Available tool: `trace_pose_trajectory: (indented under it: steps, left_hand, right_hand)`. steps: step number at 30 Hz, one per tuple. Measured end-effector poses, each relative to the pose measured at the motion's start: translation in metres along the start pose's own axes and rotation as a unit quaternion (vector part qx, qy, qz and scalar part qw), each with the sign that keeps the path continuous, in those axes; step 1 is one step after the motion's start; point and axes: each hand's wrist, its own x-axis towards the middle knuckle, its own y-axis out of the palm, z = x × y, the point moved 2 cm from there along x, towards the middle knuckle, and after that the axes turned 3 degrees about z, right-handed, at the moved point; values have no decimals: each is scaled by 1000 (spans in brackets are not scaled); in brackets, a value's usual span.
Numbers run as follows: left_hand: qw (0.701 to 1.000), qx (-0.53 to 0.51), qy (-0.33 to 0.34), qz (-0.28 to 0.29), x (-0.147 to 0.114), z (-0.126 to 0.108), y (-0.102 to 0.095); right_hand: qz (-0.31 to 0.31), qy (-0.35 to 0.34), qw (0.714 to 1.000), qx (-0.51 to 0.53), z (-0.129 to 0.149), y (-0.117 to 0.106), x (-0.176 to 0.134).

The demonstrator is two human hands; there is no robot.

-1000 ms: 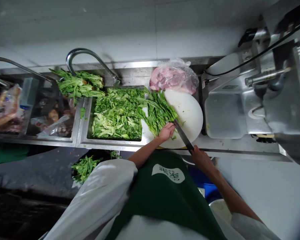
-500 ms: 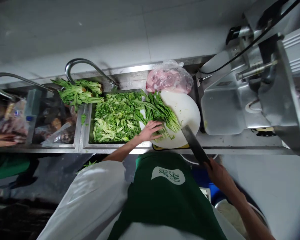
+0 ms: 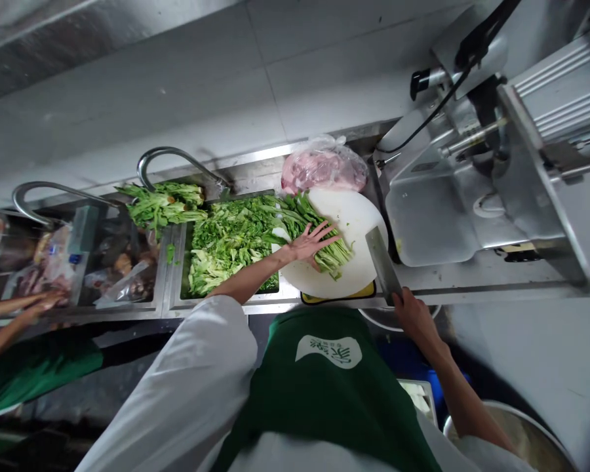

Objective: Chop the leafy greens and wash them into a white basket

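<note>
On the round white cutting board [image 3: 364,213] lies a bunch of long-stemmed leafy greens [image 3: 337,259], its cut stem ends toward the right. My left hand [image 3: 309,246] rests across the bunch with the fingers spread wide. My right hand [image 3: 413,313] grips the handle of a cleaver [image 3: 382,263], whose broad blade lies over the right edge of the board, apart from the stems. Left of the board, a sink [image 3: 176,275] is filled with chopped greens [image 3: 236,229].
Raw meat in a clear plastic bag [image 3: 324,167] sits behind the board. To the right stands a metal slicing machine [image 3: 437,216]. More uncut greens [image 3: 164,206] lie by a curved faucet [image 3: 170,152]. At the far left, another person's hands [image 3: 44,305] work over a sink with meat.
My left hand has moved up and right onto the bunch, its fingers spreading. The cleaver has turned more upright and away from the stems. The camera view has tilted and shifted.
</note>
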Motion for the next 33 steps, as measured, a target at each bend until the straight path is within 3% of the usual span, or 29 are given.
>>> trace_pose_trajectory:
  steps: [4, 6, 10, 14, 19, 24, 28, 33]
  left_hand:
    - [988, -54, -89, -114, -7, 7, -7]
    - [981, -63, -133, -129, 1, 13, -9]
    - [988, -46, -134, -55, 25, 18, -11]
    - [993, -19, -114, -10, 33, 18, -14]
    - [997, -22, -73, -20, 30, 13, -22]
    - [997, -25, -68, -14, 28, 15, -27]
    - [997, -9, -77, 7, 26, 20, -26]
    - [994, -10, -108, 17, 26, 22, -19]
  right_hand:
    - [27, 8, 1000, 5, 2, 6, 2]
    - [32, 11, 999, 8, 3, 9, 3]
    - [24, 1, 1000, 5, 4, 15, 5]
    - [12, -6, 1000, 2, 2, 21, 7]
    - [9, -4, 1000, 26, 0, 24, 7]
    - [0, 18, 993, 116, 6, 18, 8]
    - [1, -28, 985, 172, 22, 14, 14]
    - [14, -56, 987, 152, 30, 17, 17]
